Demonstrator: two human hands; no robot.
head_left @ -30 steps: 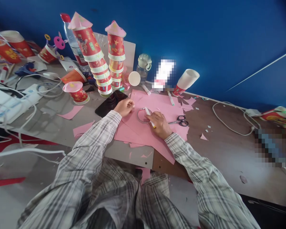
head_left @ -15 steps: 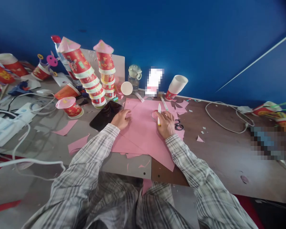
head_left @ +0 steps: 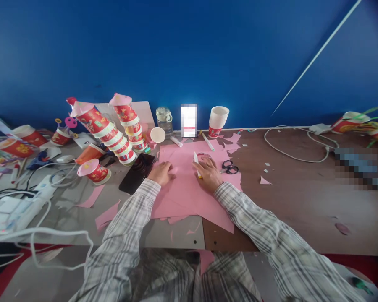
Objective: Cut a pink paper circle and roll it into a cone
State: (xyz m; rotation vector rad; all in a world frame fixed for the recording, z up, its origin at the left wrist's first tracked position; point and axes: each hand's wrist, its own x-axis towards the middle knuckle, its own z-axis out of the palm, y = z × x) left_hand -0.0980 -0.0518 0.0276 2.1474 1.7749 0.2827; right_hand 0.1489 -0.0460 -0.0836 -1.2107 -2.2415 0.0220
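Note:
A large sheet of pink paper (head_left: 185,197) lies on the table in front of me. My left hand (head_left: 164,173) rests on its left part, fingers lightly bent and holding nothing. Over the paper's right part, my right hand (head_left: 208,174) grips a white marker (head_left: 196,159) with a yellow end between thumb and fingers. A thin round outline or ring (head_left: 204,156) shows just beyond those fingers, partly covered by them. Black-handled scissors (head_left: 229,167) lie right of my right hand, their blades mostly hidden.
Towers of red paper cups (head_left: 113,136) with pink cone tops stand back left. A black phone (head_left: 137,174) lies beside my left hand. Behind the paper stand a lit screen (head_left: 189,121), a glass bottle (head_left: 164,119) and stacked cups (head_left: 219,121). Cables and a power strip (head_left: 34,201) crowd the left.
My view has tilted up and shifted. My right hand, with the marker, has moved left over the paper, uncovering more of the scissors. My left hand stays on the sheet.

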